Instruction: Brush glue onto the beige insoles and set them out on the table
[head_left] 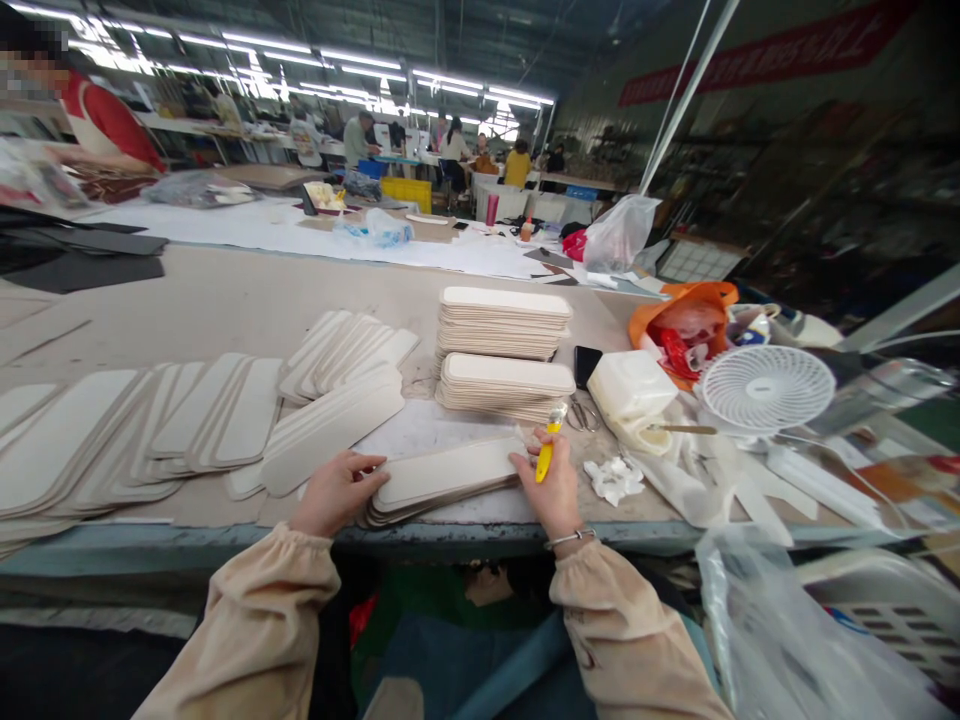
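Right in front of me lies a low pile of long off-white panels with rounded corners [450,470], slightly fanned at its left end. My left hand [334,495] grips the left end of the top panel between thumb and fingers. At the other end, my right hand [553,495] holds a brush with a yellow handle [547,458], bristles pointing up and away, while its thumb and fingertips touch the panel's right end. Just beyond stand two neat stacks of similar panels, a nearer stack [506,385] and a farther stack [502,318].
Fanned panels [210,415] spread along the left. To the right are a white plastic container [634,385], scissors [583,414], a black phone [587,365], crumpled tissue [613,480], a white fan [766,388] and an orange bag [682,320]. A co-worker in red [112,125] is far left.
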